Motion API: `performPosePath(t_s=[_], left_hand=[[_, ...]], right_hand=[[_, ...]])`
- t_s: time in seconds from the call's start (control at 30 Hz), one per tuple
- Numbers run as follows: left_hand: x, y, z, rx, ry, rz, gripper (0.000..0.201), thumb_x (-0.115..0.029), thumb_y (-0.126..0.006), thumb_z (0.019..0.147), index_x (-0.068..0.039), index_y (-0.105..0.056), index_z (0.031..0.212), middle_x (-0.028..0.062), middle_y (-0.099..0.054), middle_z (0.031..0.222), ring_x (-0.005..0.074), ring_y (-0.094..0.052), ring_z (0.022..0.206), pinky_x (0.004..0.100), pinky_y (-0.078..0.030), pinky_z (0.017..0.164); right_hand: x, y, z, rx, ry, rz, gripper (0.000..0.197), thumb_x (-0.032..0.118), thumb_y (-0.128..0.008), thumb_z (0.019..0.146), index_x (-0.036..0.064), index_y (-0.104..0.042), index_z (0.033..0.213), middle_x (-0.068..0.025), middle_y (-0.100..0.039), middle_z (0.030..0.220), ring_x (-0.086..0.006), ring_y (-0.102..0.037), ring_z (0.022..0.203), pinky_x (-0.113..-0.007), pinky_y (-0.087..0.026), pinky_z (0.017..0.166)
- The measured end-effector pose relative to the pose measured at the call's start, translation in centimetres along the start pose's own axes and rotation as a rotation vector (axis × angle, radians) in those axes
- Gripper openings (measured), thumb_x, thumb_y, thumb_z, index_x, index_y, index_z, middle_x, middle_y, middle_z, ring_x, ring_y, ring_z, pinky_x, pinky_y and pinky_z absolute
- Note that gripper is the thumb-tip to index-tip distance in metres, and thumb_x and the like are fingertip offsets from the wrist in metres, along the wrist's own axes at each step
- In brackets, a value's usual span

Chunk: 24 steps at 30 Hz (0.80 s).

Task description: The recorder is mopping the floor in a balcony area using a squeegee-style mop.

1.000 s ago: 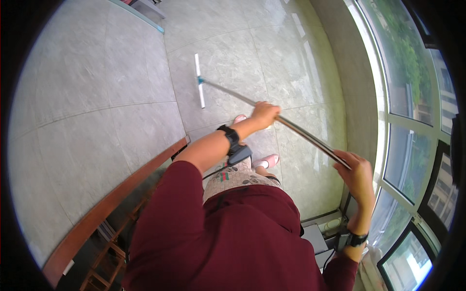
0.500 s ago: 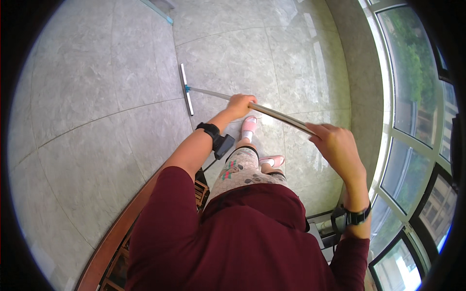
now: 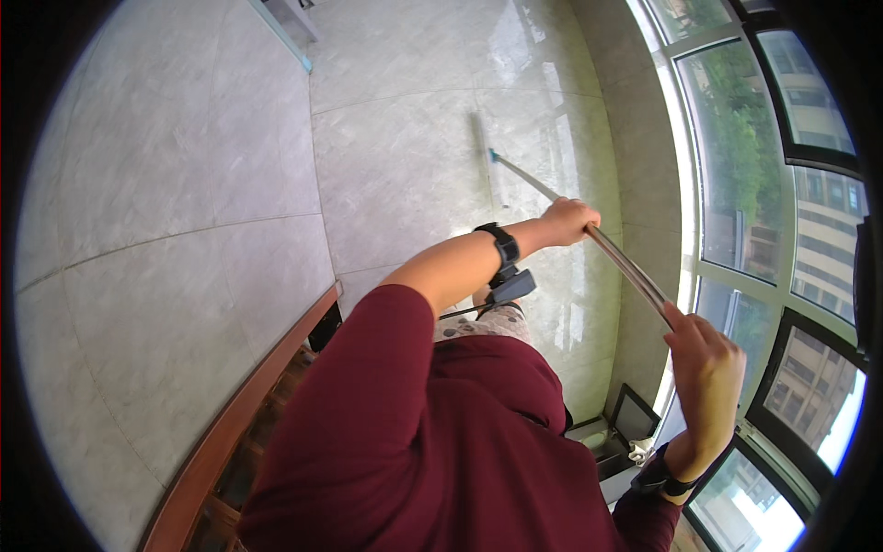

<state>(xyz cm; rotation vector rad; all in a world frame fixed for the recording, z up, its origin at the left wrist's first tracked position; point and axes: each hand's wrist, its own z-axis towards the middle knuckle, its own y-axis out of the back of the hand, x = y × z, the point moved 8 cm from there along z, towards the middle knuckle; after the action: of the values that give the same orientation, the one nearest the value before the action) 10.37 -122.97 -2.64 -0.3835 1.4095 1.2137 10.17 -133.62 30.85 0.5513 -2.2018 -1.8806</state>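
A floor squeegee with a long metal pole slants across the view from my right hand toward the far middle. My left hand wraps round the pole partway along, with the arm reaching across in front of my body. At the pole's near end, my right hand is closed round it, close to the window side. The long, narrow squeegee head, blurred by motion, is at the grey tiled floor. A small blue joint links it to the pole.
Tall framed windows run along the right above a low tiled wall. Brown wooden furniture stands at the lower left. A light blue edge strip shows at the top. Dark-framed items are beside me at the lower right.
The squeegee head has swept right, away from the tile line at the left. Both hands have moved right with the pole, the right one also nearer. My view has shifted somewhat.
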Motion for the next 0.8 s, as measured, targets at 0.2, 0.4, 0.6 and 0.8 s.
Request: performPosePath(t_s=[0.2, 0.4, 0.6, 0.8], left_hand=[[6.0, 7.2, -6.0, -0.047, 0.146, 0.170, 0.018, -0.008, -0.068, 0.071, -0.015, -0.064, 0.087, 0.0094, -0.067, 0.080, 0.0334, -0.062, 0.082, 0.0427, -0.048, 0.072], [17.9, 15.0, -14.8, -0.021, 0.469, 0.374, 0.010, -0.011, -0.065, 0.074, -0.013, -0.068, 0.084, 0.0122, -0.066, 0.085, 0.0327, -0.062, 0.086, 0.0428, -0.049, 0.074], [23.5, 19.1, -15.1, -0.105, 0.797, 0.479, 0.011, -0.018, -0.069, 0.076, -0.016, -0.069, 0.087, 0.0110, -0.065, 0.092, 0.0317, -0.061, 0.093, 0.0431, -0.049, 0.077], [21.6, 11.7, -2.2, -0.076, 0.701, 0.337, 0.015, -0.018, -0.071, 0.072, -0.019, -0.066, 0.086, 0.0122, -0.061, 0.089, 0.0329, -0.059, 0.089, 0.0442, -0.048, 0.074]], right_hand=[[-2.4, -4.7, 2.7, 0.094, -0.043, 0.355, 0.031, 0.005, -0.069, 0.074, 0.0082, -0.067, 0.105, -0.0110, -0.066, 0.088, -0.0314, -0.064, 0.071, -0.037, -0.051, 0.062], [2.5, -14.0, 12.0, 0.150, 0.320, 0.450, 0.036, 0.012, -0.067, 0.078, 0.0128, -0.063, 0.114, -0.0084, -0.066, 0.087, -0.0310, -0.063, 0.072, -0.039, -0.051, 0.063], [2.4, -15.7, 20.4, 0.170, 0.401, 0.352, 0.029, 0.014, -0.064, 0.081, 0.0137, -0.065, 0.110, -0.0060, -0.066, 0.086, -0.0278, -0.064, 0.071, -0.038, -0.050, 0.060], [-9.3, -11.8, 20.3, 0.166, 0.139, 0.403, 0.025, 0.010, -0.068, 0.076, 0.0128, -0.070, 0.100, -0.0088, -0.068, 0.088, -0.0304, -0.064, 0.075, -0.038, -0.051, 0.066]])
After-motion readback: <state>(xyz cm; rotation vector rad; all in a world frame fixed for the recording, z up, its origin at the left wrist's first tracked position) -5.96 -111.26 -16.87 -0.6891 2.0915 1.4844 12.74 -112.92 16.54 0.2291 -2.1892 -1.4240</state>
